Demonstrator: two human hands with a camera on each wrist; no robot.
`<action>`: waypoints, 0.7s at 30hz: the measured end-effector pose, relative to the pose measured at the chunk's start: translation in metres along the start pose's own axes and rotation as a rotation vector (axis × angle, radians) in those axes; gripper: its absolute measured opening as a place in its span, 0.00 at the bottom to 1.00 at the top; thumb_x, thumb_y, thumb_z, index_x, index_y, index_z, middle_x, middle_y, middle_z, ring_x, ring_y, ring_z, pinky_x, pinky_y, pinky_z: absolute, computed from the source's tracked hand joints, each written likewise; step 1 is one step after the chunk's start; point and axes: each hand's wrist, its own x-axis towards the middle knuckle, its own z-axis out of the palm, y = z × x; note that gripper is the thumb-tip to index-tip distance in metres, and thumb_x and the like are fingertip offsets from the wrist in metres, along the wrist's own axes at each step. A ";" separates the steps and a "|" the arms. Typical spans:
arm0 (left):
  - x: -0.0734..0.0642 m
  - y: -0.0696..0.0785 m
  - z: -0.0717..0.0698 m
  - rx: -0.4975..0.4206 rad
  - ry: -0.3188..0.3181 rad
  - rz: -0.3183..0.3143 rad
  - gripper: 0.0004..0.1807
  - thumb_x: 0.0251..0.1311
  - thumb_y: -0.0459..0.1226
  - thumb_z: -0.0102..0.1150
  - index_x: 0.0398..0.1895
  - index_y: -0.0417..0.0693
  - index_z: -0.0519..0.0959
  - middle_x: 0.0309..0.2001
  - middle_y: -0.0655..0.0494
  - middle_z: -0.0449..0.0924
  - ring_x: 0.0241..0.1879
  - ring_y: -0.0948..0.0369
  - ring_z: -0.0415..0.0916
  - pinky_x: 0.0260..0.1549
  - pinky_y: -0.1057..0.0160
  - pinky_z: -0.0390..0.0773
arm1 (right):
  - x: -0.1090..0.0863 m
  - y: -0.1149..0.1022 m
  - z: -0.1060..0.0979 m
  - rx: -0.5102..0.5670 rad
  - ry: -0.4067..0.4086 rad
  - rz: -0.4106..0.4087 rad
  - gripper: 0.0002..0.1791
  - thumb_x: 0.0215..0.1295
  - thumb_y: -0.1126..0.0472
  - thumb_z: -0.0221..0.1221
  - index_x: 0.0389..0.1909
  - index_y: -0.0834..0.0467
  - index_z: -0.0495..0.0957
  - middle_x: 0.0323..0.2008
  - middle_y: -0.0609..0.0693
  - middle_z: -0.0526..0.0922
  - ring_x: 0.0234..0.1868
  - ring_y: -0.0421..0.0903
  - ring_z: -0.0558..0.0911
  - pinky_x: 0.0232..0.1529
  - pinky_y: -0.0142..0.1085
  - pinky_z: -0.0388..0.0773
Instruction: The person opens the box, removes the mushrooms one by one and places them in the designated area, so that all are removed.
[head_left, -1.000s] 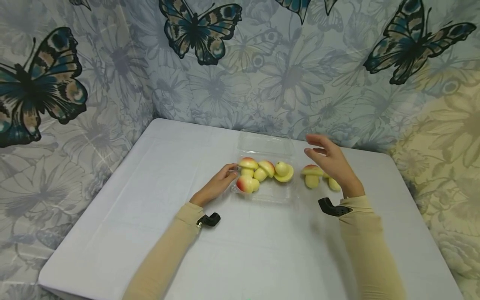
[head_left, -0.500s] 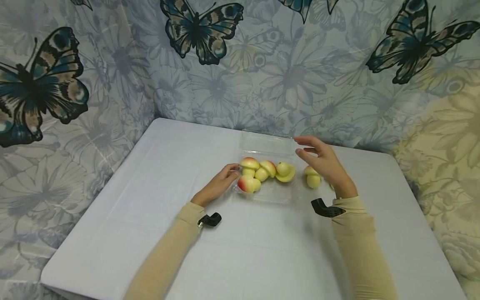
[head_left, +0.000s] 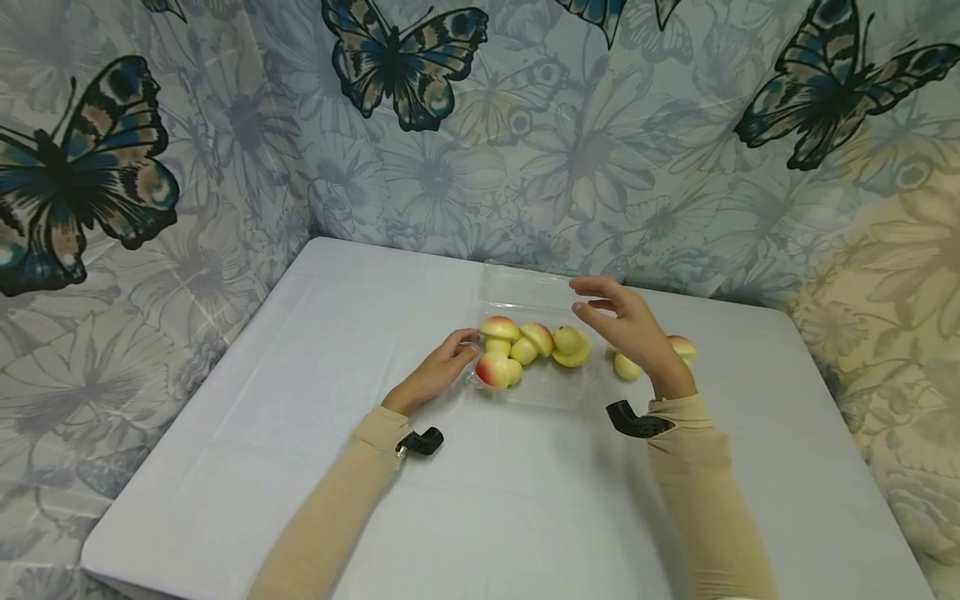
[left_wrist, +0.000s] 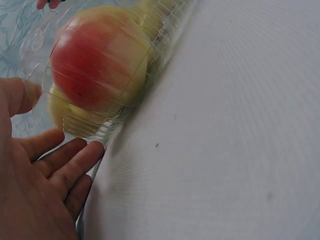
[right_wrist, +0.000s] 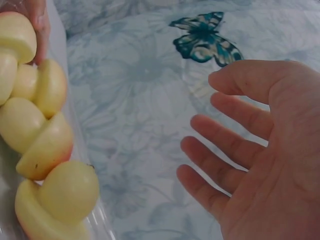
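Observation:
A clear plastic container [head_left: 547, 393] lies with its hinged lid [head_left: 525, 287] folded back. Several yellow mushroom-shaped pieces with red-tinged caps [head_left: 498, 328] sit inside, mostly along its left and middle. At the container's left end is my left hand [head_left: 431, 368]; in the left wrist view its fairly straight fingertips touch the clear wall [left_wrist: 82, 125] and the thumb is at the rim. Raised above the right end, my right hand [head_left: 630, 329] holds nothing. In the right wrist view its fingers [right_wrist: 220, 137] are spread and relaxed, beside the row of mushroom-shaped pieces [right_wrist: 70, 192].
Two more mushroom-shaped pieces lie on the table to the container's right: one [head_left: 626, 368] and another [head_left: 682, 346], both partly hidden by the right hand and wrist. The white-covered table [head_left: 465, 508] meets a butterfly-patterned wall covering [head_left: 442, 183] at the back.
My right hand has moved left, from above the loose mushroom-shaped pieces toward the container's right end and lid. The left hand and the container stay in place.

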 end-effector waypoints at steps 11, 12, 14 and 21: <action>-0.002 0.002 -0.001 0.003 0.006 -0.011 0.28 0.78 0.52 0.44 0.76 0.55 0.60 0.72 0.50 0.68 0.70 0.50 0.68 0.70 0.45 0.66 | 0.003 -0.001 0.012 0.046 -0.013 -0.032 0.22 0.75 0.61 0.57 0.66 0.60 0.72 0.66 0.61 0.75 0.68 0.58 0.72 0.70 0.53 0.68; -0.002 0.002 -0.001 0.004 0.007 -0.013 0.28 0.78 0.52 0.44 0.76 0.56 0.61 0.72 0.50 0.68 0.70 0.50 0.68 0.71 0.45 0.66 | 0.004 0.000 0.013 0.051 -0.020 -0.035 0.22 0.75 0.61 0.57 0.66 0.60 0.72 0.66 0.61 0.75 0.68 0.58 0.72 0.70 0.53 0.68; -0.002 0.002 -0.001 0.007 0.010 -0.017 0.28 0.78 0.52 0.44 0.76 0.57 0.61 0.71 0.50 0.69 0.70 0.51 0.68 0.71 0.45 0.66 | 0.005 0.001 0.015 0.057 -0.034 -0.034 0.21 0.75 0.61 0.57 0.66 0.59 0.72 0.66 0.60 0.75 0.68 0.58 0.72 0.70 0.52 0.68; -0.001 0.000 0.000 0.004 0.010 -0.013 0.28 0.78 0.52 0.44 0.76 0.57 0.61 0.73 0.52 0.67 0.71 0.51 0.68 0.70 0.46 0.67 | 0.006 0.002 0.023 0.074 -0.068 -0.012 0.22 0.75 0.60 0.58 0.67 0.59 0.72 0.67 0.60 0.75 0.68 0.57 0.73 0.69 0.50 0.69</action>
